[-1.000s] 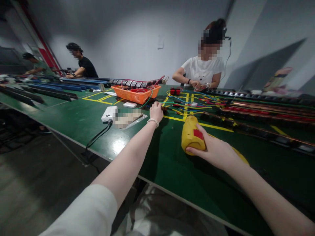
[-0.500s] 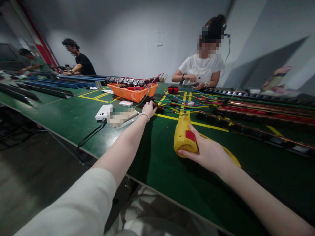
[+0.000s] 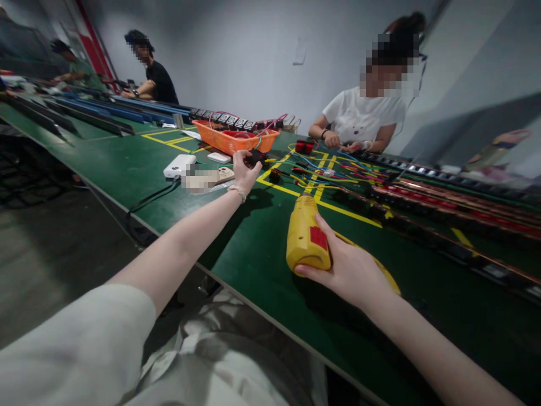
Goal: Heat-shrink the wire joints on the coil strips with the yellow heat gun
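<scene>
My right hand point(image 3: 349, 268) is wrapped round a yellow heat gun point(image 3: 306, 237) with a red patch on its side, its nozzle pointing away from me over the green table point(image 3: 262, 248). Out in front, my left hand point(image 3: 245, 169) pinches a small black part point(image 3: 256, 157) with wires on it, just above the table at the near right corner of the orange basket point(image 3: 232, 141). Exactly what this part is cannot be made out. Close to the heat gun's nozzle lie loose coloured wires point(image 3: 338, 175) and a small dark block point(image 3: 275, 176).
A white box with a cable point(image 3: 180, 167), a phone-shaped beige item point(image 3: 224, 175) and a small white case point(image 3: 219, 157) lie left of my left hand. Long black strips with copper bars point(image 3: 443, 194) fill the right. Across the table sits a person in white point(image 3: 359, 115); others work far left.
My left hand has lifted the black part off the table and moved slightly left with it, towards the basket. My right hand still grips the heat gun. The whole view has shifted a little.
</scene>
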